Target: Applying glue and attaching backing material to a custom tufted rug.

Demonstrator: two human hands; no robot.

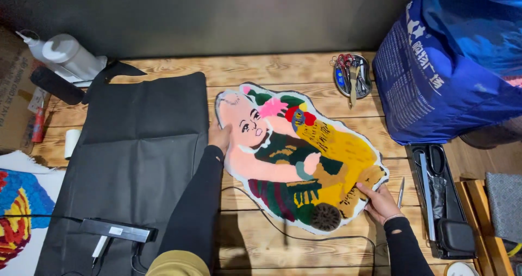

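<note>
The rug [299, 156] lies flat between both hands. Left hand [220, 137] presses its left edge, apparently flat-fingered; right hand [380, 202] grips its lower-right edge.

one view only: camera on my head, looking steeply down over my forearms onto the wooden table [304, 69], near enough that the tabletop fills most of the frame. far edge meets a dark wall [217, 15] at top; no second view shares the scene.
</note>
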